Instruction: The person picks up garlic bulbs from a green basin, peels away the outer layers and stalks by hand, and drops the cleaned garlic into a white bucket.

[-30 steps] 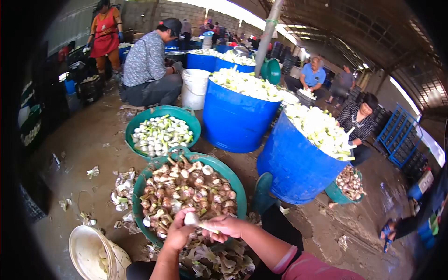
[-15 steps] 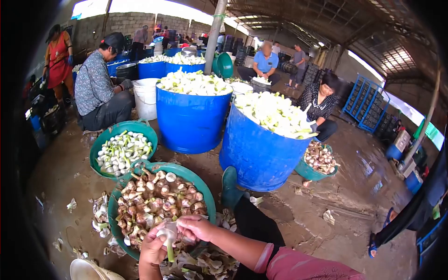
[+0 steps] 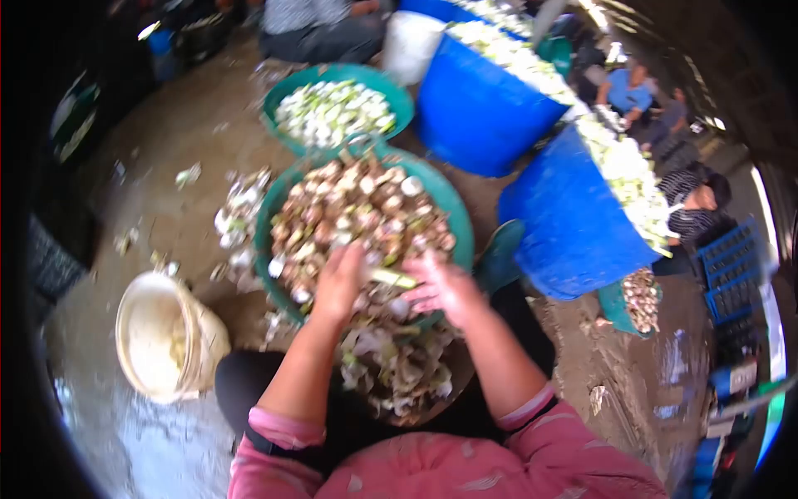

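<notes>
Over the green basin [image 3: 460, 218] of unpeeled garlic bulbs [image 3: 349, 195], my left hand [image 3: 339, 281] is closed around a garlic bulb, most of it hidden by the fingers. Its pale green stem [image 3: 392, 278] sticks out to the right. My right hand [image 3: 440, 285] is just beyond the stem's tip, fingers spread and blurred by motion, with nothing visible in it. Loose garlic skins [image 3: 395, 366] lie in a heap between my legs, below both hands.
A white bucket [image 3: 137, 333] lies tilted at the left. Behind the basin is another green basin [image 3: 403, 100] of peeled garlic. Blue tubs [image 3: 565, 216] heaped with garlic stand at the right. Other people sit nearby, one in dark trousers [image 3: 324, 40] at the top.
My view has tipped down and turned. Both hands were together at the bulb, pulling at its skin; now they are apart, the bulb in my left hand and my right hand opened.
</notes>
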Motion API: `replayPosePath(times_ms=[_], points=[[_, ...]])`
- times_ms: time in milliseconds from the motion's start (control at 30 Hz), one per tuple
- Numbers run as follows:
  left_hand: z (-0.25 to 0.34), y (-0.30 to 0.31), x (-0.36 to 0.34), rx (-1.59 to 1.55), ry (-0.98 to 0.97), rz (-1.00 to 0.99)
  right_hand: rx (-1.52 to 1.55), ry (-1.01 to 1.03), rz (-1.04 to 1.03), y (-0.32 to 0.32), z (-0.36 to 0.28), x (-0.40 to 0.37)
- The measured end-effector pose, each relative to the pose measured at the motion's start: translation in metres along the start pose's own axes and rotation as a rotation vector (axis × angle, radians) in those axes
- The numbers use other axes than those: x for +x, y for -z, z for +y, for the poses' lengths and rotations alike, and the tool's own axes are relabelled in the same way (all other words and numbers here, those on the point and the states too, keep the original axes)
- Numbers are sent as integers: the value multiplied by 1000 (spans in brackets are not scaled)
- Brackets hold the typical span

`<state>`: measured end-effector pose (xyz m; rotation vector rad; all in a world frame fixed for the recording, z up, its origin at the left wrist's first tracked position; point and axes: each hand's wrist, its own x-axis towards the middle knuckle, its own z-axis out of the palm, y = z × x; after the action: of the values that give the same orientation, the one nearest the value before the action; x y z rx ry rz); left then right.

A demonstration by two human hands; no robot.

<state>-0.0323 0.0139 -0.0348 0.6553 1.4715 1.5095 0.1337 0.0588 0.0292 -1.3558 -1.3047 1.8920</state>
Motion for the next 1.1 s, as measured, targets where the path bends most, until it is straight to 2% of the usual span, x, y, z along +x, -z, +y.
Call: replayPosePath(times_ms=[33,67,100,133,167,200,233,267,300,333,367,433,467,567,600,633,667,700,733,767,800,833,867,900,933,967,1033,1067,1100], points=[[21,2,-9,181,-140,-120,26,-85,-199,-9,-16,-9],[24,4,-15,178,-43,-169,-104,-82,-369,-5,-13,-2],[27,-1,-11,153,15,-243,-403,-4,-372,-9,-9,5],[21,-4,-7,145,23,-234,-438,48,-333,-7,4,19],[13,-8,-4,273,-12,-9,-473,95,-295,-9,13,28],[7,-9,0,401,-48,219,-840,266,-87,-5,16,37],[4,-4,6,470,-52,330,-1193,445,133,-3,16,48],[4,1,10,351,0,337,-1332,420,254,8,27,74],[7,2,13,232,48,341,-1413,263,290,20,38,97],[21,-1,6,-101,145,269,-1504,126,284,25,47,116],[14,-3,9,-99,146,276,-1591,-11,275,29,58,135],[-2,-5,15,-169,198,180,-1605,-72,218,33,104,169],[6,-9,13,-339,226,199,-1562,-144,191,29,107,174],[8,-7,19,-358,216,219,-1487,-174,228,42,92,183],[4,-8,22,-363,162,261,-1408,-147,247,54,88,189],[4,-11,24,-374,167,275,-1315,67,290,46,57,162],[6,-14,23,-438,186,320,-993,220,343,62,67,170],[8,-15,22,-497,198,376,-680,439,250,45,53,158],[5,-16,23,-572,178,403,-291,122,93,28,34,141],[3,-20,24,-518,77,504,-176,65,6,7,26,133],[-11,-26,34,-449,-180,637,-169,45,-59,-15,26,134],[34,-18,7,-596,-61,445,-118,35,-353,-20,37,152],[45,-17,3,-553,-281,422,113,17,-284,-83,22,116],[55,-18,-2,-391,-583,493,126,8,-345,-108,32,127],[70,-10,-15,-223,-755,548,286,-51,-765,-128,44,147],[79,-3,-25,-52,-912,580,453,-109,-1168,-156,37,136],[79,10,-32,-45,-841,554,211,-46,-963,-211,17,81],[79,13,-33,-71,-776,531,-164,201,-713,-225,23,79],[74,15,-32,-247,-627,487,-245,529,-576,-224,64,122]])
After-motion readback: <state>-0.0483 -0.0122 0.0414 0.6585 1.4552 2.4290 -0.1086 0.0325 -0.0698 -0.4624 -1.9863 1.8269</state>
